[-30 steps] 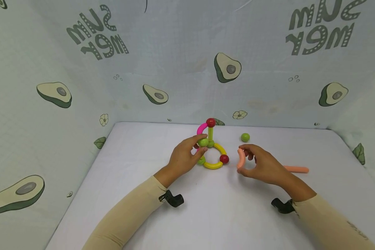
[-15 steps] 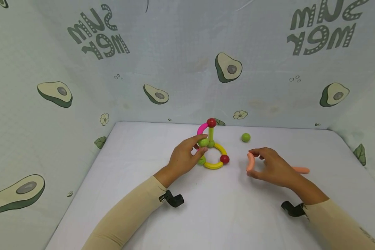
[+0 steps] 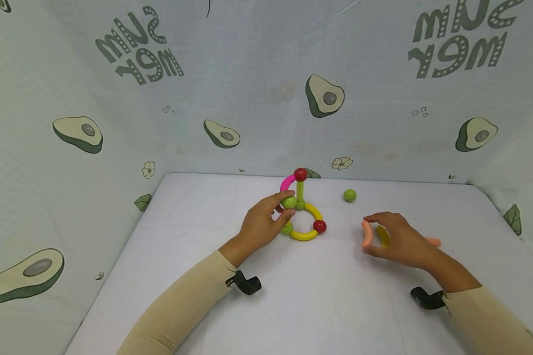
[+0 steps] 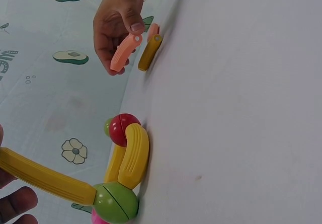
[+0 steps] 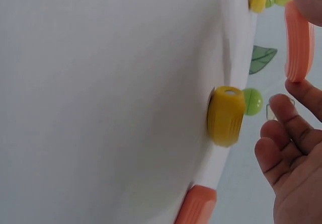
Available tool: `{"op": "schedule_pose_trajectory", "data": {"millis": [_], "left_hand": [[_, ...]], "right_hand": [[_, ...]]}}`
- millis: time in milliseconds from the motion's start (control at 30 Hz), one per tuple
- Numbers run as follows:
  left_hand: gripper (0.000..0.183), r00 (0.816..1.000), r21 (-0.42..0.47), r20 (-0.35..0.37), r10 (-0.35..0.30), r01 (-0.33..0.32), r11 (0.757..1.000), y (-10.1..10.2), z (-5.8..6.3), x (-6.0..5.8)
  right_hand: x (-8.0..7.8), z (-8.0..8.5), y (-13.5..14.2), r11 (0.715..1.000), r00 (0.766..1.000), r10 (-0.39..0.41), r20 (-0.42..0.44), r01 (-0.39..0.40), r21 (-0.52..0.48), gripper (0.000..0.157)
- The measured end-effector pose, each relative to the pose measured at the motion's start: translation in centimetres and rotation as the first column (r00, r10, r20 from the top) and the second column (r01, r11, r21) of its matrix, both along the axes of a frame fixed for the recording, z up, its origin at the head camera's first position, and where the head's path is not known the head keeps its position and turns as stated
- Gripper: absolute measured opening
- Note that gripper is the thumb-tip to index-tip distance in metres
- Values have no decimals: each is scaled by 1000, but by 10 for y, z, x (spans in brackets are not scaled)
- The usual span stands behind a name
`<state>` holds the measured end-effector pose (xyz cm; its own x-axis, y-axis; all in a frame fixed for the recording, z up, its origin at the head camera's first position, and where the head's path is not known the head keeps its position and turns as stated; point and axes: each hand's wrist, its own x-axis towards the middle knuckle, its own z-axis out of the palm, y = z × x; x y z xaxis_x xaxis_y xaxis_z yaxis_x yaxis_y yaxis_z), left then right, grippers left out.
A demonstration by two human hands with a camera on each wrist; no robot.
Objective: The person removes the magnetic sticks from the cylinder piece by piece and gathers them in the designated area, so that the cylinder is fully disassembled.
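My right hand (image 3: 404, 241) pinches a curved peach-coloured stick (image 3: 367, 233) by its two ends, between thumb and forefinger. In the right wrist view the other fingers curl loosely below that stick (image 5: 300, 43). My left hand (image 3: 259, 222) holds a green ball (image 3: 288, 202) on a toy built of balls and sticks. That toy has a ring of curved yellow sticks (image 3: 304, 235), a red ball (image 3: 320, 226) at its right, and an upright green stick (image 3: 299, 191) topped by another red ball (image 3: 300, 174). A pink curved stick (image 3: 287, 183) joins the top; fingers partly hide its lower end.
A loose curved yellow stick (image 5: 226, 117) lies on the white table (image 3: 293, 305) beside my right hand. Another peach stick (image 3: 434, 241) is mostly hidden behind that hand. A loose green ball (image 3: 350, 195) sits farther back, before the printed cloth backdrop (image 3: 266, 88).
My right hand has moved right, away from the toy, carrying the curved peach stick. The loose yellow stick has come into view beside it. My left hand stays on the green ball.
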<state>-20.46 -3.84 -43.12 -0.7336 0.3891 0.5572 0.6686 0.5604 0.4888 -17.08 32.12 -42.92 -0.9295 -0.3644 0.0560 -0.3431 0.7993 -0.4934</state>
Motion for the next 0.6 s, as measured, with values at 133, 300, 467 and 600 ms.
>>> {"op": "schedule_pose_trajectory", "data": {"millis": [133, 300, 467, 600], "left_hand": [[53, 1000, -6, 7, 5, -5, 1000, 0, 0, 0], [53, 1000, -11, 14, 7, -7, 1000, 1, 1, 1], [52, 1000, -18, 17, 7, -6, 1000, 1, 1, 1], [53, 1000, -13, 11, 7, -7, 1000, 1, 1, 1]], "right_hand": [[0, -2, 5, 1000, 1000, 10, -11, -10, 12, 75], [-1, -3, 8, 1000, 1000, 19, -10, -19, 13, 75], [-3, -7, 12, 1000, 1000, 27, -15, -27, 14, 75], [-5, -10, 15, 999, 999, 22, -23, -22, 28, 74]]}}
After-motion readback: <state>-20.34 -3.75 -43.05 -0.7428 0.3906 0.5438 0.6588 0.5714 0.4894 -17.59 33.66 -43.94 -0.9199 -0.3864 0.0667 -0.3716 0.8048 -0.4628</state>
